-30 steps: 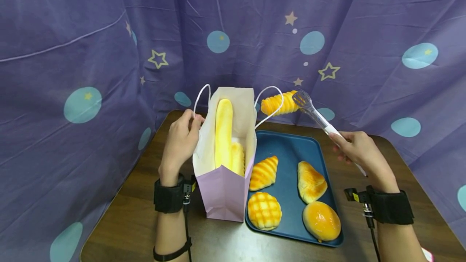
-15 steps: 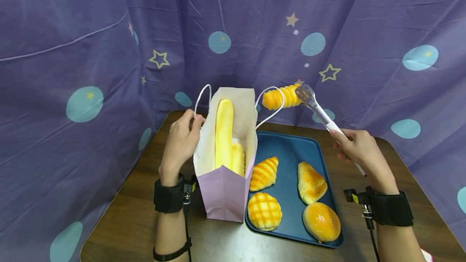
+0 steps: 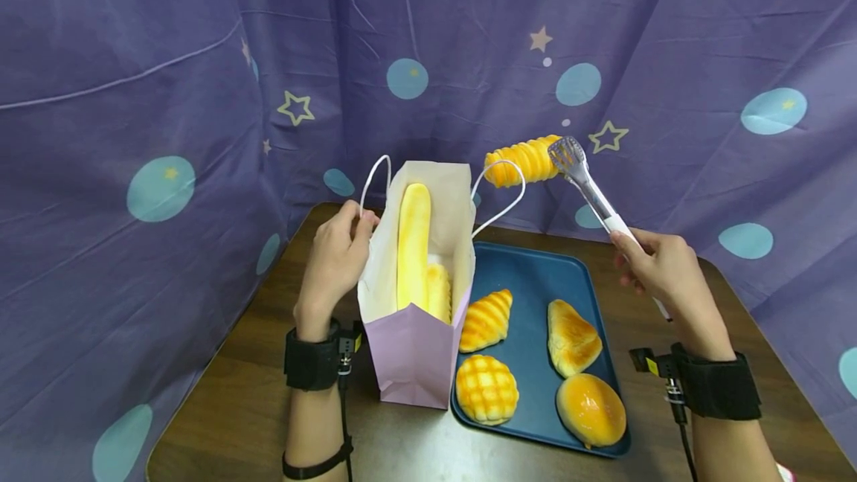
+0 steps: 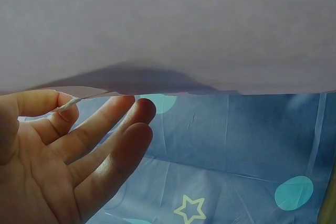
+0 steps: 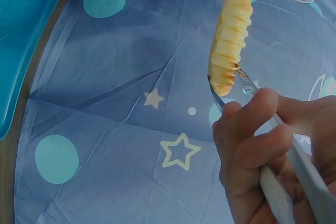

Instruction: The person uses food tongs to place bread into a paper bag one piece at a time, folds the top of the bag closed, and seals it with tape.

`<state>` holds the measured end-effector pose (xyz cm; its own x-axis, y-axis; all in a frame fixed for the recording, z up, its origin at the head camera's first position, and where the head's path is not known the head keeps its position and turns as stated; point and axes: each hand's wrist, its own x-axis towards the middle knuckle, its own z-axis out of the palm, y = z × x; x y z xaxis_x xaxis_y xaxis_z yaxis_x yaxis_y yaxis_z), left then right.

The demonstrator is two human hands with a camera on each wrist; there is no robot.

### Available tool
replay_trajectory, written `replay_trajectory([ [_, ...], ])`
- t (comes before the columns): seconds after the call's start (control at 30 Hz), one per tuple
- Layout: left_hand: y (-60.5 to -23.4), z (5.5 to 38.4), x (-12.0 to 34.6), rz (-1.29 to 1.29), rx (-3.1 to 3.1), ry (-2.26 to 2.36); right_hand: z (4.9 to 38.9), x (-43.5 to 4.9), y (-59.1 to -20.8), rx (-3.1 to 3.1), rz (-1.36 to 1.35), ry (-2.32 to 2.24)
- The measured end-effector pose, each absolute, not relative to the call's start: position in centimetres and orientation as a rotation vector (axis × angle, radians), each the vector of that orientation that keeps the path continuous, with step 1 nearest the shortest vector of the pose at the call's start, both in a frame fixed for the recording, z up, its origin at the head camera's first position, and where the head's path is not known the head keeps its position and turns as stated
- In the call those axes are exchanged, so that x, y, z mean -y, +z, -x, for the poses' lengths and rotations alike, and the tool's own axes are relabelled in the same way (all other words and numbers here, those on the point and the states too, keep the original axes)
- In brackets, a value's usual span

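My right hand (image 3: pixel 659 266) grips a pair of tongs (image 3: pixel 592 195) by its white handles. Between the tongs' tips is a ridged, spiral bread roll (image 3: pixel 525 162), held in the air above the tray's far edge and right of the bag. In the right wrist view the roll (image 5: pixel 231 40) is pinched at one end. My left hand (image 3: pixel 335 255) pinches the white cord handle at the left side of a lilac paper bag (image 3: pixel 415 363); the left wrist view shows thumb and forefinger on the cord (image 4: pixel 68 104). Inside the bag stand a long yellow loaf (image 3: pixel 413 244) and a shorter ridged bread (image 3: pixel 438 292).
A blue tray (image 3: pixel 535 262) right of the bag bears a striped croissant (image 3: pixel 486 320), a grid-topped bun (image 3: pixel 486 390), a triangular pastry (image 3: pixel 573 338) and a glazed round bun (image 3: pixel 591 410). The bag's right cord handle (image 3: pixel 512 207) loops outward. A purple curtain (image 3: pixel 469 36) hangs behind the wooden table (image 3: pixel 221 407).
My right hand has raised the tongs, and the bread roll in them has moved upward and slightly right. The left hand and bag stay nearly in place.
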<state>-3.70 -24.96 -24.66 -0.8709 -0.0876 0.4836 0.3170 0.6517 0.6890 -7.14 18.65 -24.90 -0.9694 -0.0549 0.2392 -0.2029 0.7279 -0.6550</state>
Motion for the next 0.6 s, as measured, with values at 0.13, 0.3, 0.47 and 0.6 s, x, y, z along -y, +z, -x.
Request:
replay_trajectory([
  [0.13, -24.7, 3.7, 25.0, 0.185, 2.386, -1.122, 6.9, -18.4, -24.6, 2.718, -0.199, 1.051],
  [0.3, -24.7, 3.7, 25.0, 0.181, 2.392, -1.131, 6.6, -18.1, -24.0, 2.694, -0.192, 1.039],
  [0.47, -24.6, 3.6, 25.0, 0.178, 2.393, -1.138, 6.4, -17.8, -23.4, 2.668, -0.194, 1.038],
  [0.6, -24.6, 3.6, 25.0, 0.182, 2.396, -1.139, 6.3, -17.5, -23.2, 2.643, -0.202, 1.015],
])
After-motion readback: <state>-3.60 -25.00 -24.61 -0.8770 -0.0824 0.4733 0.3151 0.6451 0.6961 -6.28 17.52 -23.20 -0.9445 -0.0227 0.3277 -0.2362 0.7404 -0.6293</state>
